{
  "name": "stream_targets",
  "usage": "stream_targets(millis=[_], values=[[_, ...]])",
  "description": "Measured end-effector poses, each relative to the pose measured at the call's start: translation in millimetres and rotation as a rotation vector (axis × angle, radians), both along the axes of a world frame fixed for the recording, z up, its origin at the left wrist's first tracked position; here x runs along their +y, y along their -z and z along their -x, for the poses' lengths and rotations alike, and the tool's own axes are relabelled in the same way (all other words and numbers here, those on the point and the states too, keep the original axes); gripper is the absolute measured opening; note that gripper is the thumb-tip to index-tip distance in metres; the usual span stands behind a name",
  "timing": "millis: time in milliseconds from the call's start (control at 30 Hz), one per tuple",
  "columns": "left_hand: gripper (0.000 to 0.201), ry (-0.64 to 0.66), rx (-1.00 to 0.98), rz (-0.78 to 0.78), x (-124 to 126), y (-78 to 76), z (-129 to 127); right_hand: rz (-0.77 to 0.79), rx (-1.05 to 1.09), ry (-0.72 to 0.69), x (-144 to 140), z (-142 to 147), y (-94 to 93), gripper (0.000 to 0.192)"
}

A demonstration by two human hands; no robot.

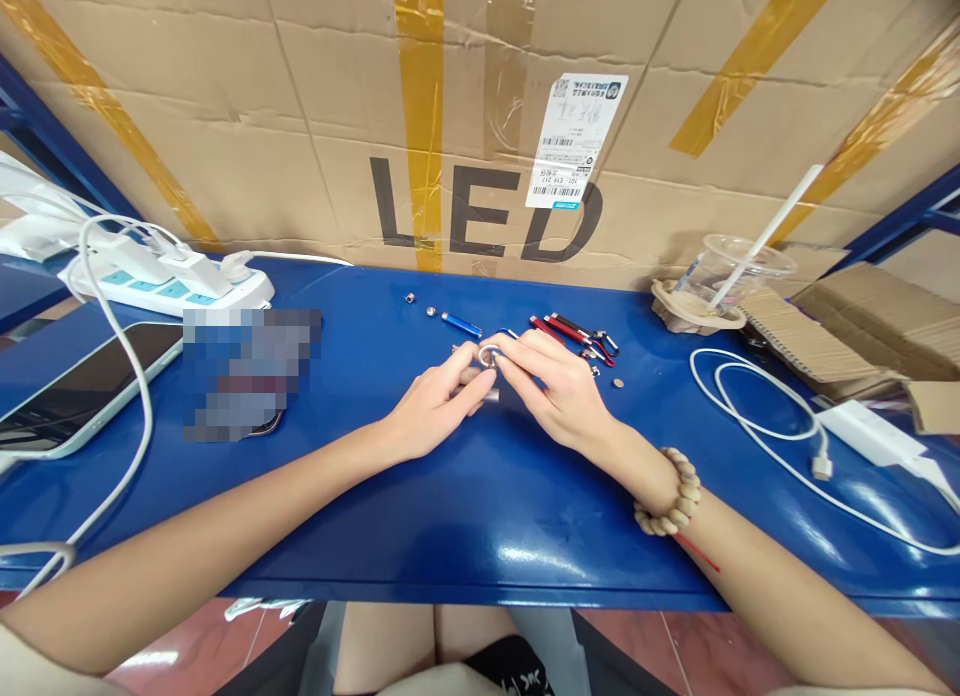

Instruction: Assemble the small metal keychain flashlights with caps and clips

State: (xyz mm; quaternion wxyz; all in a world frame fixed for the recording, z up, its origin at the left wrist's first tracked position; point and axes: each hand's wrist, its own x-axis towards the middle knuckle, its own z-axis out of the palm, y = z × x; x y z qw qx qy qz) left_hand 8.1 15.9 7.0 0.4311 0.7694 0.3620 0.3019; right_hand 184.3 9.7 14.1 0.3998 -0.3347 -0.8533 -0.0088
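My left hand (435, 406) and my right hand (555, 386) meet at the middle of the blue table (480, 516). Together they pinch a small silver keychain flashlight (487, 358), whose metal ring shows between the fingertips. The left hand grips its body from below. Behind the hands lie a blue mini flashlight (461, 324) and a bunch of red mini flashlights (574, 331) with clips. Small silver caps (410, 298) and a button cell (618, 383) are scattered nearby. A beaded bracelet (671, 496) circles my right wrist.
A white power strip (176, 286) with plugs and cables sits at the left, with a phone (75, 386) on charge in front of it. A plastic cup with a straw (720, 286), cardboard stacks (847, 331), and a white charger cable (772, 426) are at right. An "LED" carton (480, 126) stands behind.
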Motion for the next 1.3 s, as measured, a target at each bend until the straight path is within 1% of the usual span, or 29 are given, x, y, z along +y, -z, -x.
stream_targets(millis=[100,200,300,433,567,600,733,800,867,933,1100,1200,1300], values=[[0.024,-0.014,0.017,-0.009,-1.1,0.5,0.3,0.000,0.001,-0.034,-0.2,-0.2,-0.5,0.025],[0.024,0.010,-0.050,-0.006,-0.9,2.0,0.2,0.029,0.021,-0.036,-0.4,0.2,-1.5,0.025],[0.029,0.027,-0.119,-0.001,-0.1,2.7,0.2,0.084,0.054,-0.036,-1.4,1.4,-2.5,0.025],[0.036,0.090,-0.164,0.057,1.5,1.9,0.1,0.150,0.104,-0.065,-3.7,2.9,-2.9,0.024],[0.032,0.138,-0.213,0.104,3.0,1.6,-0.7,0.186,0.128,-0.094,-6.4,4.7,-4.8,0.024],[0.030,0.151,-0.192,0.098,3.1,1.4,-0.8,0.191,0.136,-0.092,-7.1,5.3,-5.5,0.023],[0.025,0.213,-0.007,0.021,1.7,-0.8,-0.6,0.203,0.158,-0.057,-6.9,5.7,-6.5,0.021],[0.025,0.199,-0.009,0.030,0.8,-2.1,-0.6,0.203,0.146,0.003,-3.5,3.8,-4.4,0.023],[0.025,0.174,-0.058,0.060,0.4,-2.5,-1.0,0.217,0.107,0.093,1.4,0.7,-0.8,0.026],[0.023,0.156,-0.087,0.069,0.6,-2.1,-1.6,0.267,0.023,0.172,6.0,-2.1,2.7,0.027],[0.022,0.076,-0.094,0.018,0.5,-0.2,-2.5,0.421,-0.309,0.304,8.0,-3.4,3.8,0.029],[0.022,0.013,-0.046,-0.020,0.2,0.0,-2.4,0.424,-0.427,0.341,6.2,-2.8,1.6,0.030],[0.023,-0.028,-0.035,-0.038,0.5,-0.3,-2.5,0.396,-0.466,0.377,5.9,-3.1,0.3,0.029]])
